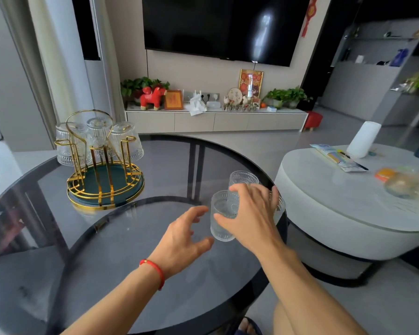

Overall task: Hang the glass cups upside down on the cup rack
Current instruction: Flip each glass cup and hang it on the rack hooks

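Observation:
A gold wire cup rack (102,175) with a dark green base stands at the far left of the round glass table (131,250). Three ribbed glass cups (125,141) hang upside down on it. Near the table's right edge stand three upright ribbed glasses: a near one (223,213), a far one (243,178) and a right one (279,205), mostly hidden. My right hand (252,213) lies over them, thumb against the near glass. My left hand (186,235) is spread just left of that glass, a small gap between them.
A white oval side table (348,206) with a white cylinder (363,139), packets and an orange thing stands close on the right. Behind are a TV cabinet with plants and ornaments and a wall TV. My knee shows at the bottom right.

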`<state>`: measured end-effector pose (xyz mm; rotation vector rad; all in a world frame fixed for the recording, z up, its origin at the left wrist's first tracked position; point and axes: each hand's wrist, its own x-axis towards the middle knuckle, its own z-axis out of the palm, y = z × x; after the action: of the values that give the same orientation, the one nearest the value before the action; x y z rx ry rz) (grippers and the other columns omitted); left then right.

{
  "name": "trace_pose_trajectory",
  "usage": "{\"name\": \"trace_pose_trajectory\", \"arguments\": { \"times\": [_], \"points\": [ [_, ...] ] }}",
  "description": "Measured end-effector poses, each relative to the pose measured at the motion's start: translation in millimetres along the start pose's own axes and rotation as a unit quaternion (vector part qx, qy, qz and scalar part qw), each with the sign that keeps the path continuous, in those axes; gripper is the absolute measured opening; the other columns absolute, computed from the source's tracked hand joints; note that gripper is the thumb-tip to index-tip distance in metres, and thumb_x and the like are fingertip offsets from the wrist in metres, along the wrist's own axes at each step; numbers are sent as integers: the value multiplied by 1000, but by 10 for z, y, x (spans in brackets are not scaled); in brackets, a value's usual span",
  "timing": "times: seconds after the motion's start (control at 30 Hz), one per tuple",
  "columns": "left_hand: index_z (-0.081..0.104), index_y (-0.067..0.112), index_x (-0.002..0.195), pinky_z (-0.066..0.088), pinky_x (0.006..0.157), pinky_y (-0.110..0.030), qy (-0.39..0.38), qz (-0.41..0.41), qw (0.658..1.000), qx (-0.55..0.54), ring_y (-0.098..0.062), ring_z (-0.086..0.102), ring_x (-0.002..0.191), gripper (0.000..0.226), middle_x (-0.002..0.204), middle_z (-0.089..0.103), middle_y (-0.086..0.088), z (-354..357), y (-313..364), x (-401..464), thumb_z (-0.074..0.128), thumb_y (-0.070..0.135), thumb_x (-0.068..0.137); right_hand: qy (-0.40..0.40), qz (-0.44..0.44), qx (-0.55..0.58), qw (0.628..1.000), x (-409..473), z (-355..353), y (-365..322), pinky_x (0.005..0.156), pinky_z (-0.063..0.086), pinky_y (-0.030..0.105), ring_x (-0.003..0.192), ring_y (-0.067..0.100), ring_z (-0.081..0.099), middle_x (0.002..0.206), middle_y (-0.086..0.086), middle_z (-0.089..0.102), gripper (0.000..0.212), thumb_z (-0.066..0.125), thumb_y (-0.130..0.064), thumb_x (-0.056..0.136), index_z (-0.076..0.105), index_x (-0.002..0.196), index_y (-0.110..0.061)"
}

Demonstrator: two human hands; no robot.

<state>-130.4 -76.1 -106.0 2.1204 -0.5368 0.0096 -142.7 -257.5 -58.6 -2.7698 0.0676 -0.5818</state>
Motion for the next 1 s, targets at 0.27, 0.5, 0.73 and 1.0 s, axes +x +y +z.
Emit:
{"name": "trace_pose_trajectory", "arguments": {
  "times": [0.27, 0.5, 0.73, 1.0],
  "points": [
    [47, 34, 132, 60, 82, -34, 81, -17, 994, -65, -10, 67, 98, 78, 116, 69, 17, -134, 87, -4, 87, 24, 66, -36, -25, 248, 968, -95, 44, -284, 99, 50, 28, 115, -1, 57, 123, -14, 61, 68, 88, -46, 64, 54, 123, -39],
    [51, 34, 103, 57, 68, -20, 152, -122, 976, -92, 10, 65, 85, 64, 98, 65, 15, -573, 63, 98, 87, 54, 55, -86, 22, 455, 886, 72, 201, -473, 101, 50, 19, 122, -1, 63, 131, -12, 66, 42, 76, -38, 92, 61, 129, -27],
    [47, 12, 124, 64, 79, -35, 169, -190, 894, -368, -28, 72, 107, 85, 128, 62, -17, -1066, -150, 156, 91, 33, 54, -218, 191, 610, 738, 266, 604, -901, 82, 61, 44, 96, 33, 76, 125, 22, 74, 41, 46, -41, 110, 65, 130, -12],
    [55, 30, 135, 52, 103, -36, 59, -140, 959, -241, -12, 67, 116, 67, 122, 73, 5, -1536, -419, 69, 71, 46, 72, -153, 174, 696, 680, 614, 669, -1189, 92, 61, 44, 104, 26, 77, 116, 12, 81, 35, 60, -37, 103, 73, 124, -12]
  ]
}}
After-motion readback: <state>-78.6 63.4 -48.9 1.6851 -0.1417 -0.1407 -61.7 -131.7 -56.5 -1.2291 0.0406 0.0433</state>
